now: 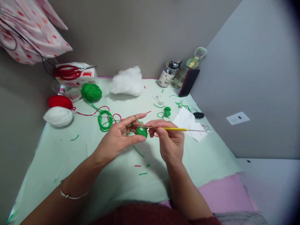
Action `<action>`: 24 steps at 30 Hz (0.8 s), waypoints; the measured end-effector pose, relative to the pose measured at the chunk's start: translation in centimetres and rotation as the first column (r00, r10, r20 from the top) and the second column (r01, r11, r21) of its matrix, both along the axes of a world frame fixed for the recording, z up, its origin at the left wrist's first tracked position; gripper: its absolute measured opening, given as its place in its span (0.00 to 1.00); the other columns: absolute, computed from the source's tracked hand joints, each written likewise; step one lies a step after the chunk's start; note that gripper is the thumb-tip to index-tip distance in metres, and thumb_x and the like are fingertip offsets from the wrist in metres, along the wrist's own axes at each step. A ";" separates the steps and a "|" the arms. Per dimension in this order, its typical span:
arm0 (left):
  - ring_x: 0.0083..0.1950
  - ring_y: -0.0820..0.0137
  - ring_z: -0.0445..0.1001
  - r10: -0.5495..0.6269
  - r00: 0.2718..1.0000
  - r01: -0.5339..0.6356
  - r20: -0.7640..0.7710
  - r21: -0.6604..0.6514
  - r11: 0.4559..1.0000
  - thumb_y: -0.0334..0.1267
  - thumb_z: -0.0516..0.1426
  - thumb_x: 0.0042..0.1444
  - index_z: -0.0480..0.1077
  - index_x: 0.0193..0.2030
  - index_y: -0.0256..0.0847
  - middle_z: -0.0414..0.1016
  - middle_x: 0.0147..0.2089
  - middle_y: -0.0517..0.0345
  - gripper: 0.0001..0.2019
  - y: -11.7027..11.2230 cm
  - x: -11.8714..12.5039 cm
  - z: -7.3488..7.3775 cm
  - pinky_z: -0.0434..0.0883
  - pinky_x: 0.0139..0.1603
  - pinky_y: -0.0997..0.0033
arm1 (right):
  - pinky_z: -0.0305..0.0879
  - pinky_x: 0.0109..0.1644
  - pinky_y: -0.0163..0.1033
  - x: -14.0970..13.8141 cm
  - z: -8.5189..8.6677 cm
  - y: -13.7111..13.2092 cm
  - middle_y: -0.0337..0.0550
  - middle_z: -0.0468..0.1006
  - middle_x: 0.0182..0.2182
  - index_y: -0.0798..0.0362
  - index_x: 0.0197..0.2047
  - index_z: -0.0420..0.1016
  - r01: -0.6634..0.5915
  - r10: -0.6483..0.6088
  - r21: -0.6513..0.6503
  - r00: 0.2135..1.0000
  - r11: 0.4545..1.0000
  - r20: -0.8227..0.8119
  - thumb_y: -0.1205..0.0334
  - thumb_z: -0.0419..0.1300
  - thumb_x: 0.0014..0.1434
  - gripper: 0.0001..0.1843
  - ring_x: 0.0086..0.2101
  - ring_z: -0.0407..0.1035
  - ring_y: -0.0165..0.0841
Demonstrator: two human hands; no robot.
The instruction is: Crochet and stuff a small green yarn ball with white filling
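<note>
Between the thumb and fingers of my left hand is a small green crochet piece, rounded, with something white showing at its top. A strand of green yarn runs over the left fingers. My right hand grips a crochet hook by its yellow middle; its metal end points left and touches the top of the green piece. The hook's other metal end sticks out to the right. Whether a loop sits on the hook is too small to tell.
Left are balls of green, red and white yarn, a green coil and red scissors on a box. White stuffing, a pen cup, a bottle and a phone stand behind. Paper lies right.
</note>
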State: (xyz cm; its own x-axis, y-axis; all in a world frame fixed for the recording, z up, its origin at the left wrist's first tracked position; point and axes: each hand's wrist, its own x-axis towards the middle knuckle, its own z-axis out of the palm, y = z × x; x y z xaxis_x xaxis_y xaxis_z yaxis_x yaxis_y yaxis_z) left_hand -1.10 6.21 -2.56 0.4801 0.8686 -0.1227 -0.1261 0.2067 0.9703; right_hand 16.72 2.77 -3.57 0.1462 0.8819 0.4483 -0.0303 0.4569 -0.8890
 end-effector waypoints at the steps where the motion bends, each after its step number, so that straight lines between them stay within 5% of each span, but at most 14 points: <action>1: 0.54 0.63 0.73 0.002 1.000 -0.002 -0.011 0.000 1.000 0.39 0.71 0.54 0.74 0.66 0.53 0.79 0.52 0.55 0.31 0.0 -0.1 0.1 0.68 0.58 0.63 | 0.75 0.32 0.39 0.0 0.0 0.1 0.43 0.85 0.38 0.47 0.42 0.82 -0.018 0.018 -0.017 0.999 1.000 -0.036 0.57 0.62 0.68 0.07 0.32 0.76 0.32; 7: 0.51 0.63 0.73 0.018 0.999 -0.018 -0.035 0.011 1.000 0.39 0.72 0.52 0.77 0.62 0.52 0.76 0.45 0.57 0.29 0.1 -0.2 0.5 0.70 0.56 0.62 | 0.77 0.32 0.38 0.1 0.2 0.4 0.43 0.85 0.34 0.50 0.39 0.77 -0.084 0.071 -0.092 0.987 0.992 -0.141 0.51 0.61 0.68 0.12 0.27 0.76 0.30; 14: 0.49 0.63 0.73 0.024 0.996 -0.023 -0.083 0.015 1.000 0.40 0.72 0.51 0.78 0.60 0.53 0.76 0.43 0.57 0.28 0.1 -0.1 0.8 0.71 0.54 0.62 | 0.78 0.34 0.41 0.8 0.5 0.1 0.42 0.85 0.34 0.50 0.40 0.76 -0.100 0.097 -0.078 0.995 0.992 -0.034 0.51 0.59 0.70 0.12 0.30 0.78 0.32; 24: 0.50 0.64 0.72 0.046 0.991 -0.041 -0.122 0.041 0.998 0.39 0.72 0.50 0.76 0.62 0.49 0.75 0.43 0.58 0.30 0.1 0.0 1.2 0.69 0.57 0.61 | 0.78 0.38 0.40 0.7 0.3 -0.2 0.41 0.85 0.38 0.48 0.44 0.80 -0.135 0.135 0.016 0.991 0.991 -0.023 0.60 0.59 0.71 0.08 0.33 0.78 0.30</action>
State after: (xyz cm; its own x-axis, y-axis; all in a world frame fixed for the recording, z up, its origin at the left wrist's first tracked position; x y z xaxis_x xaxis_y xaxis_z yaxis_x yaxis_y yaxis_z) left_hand -1.14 6.28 -1.39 0.4251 0.8935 -0.1450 -0.0130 0.1662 0.9860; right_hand 17.47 2.60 -3.22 0.0373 0.8878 0.4587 -0.1139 0.4598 -0.8807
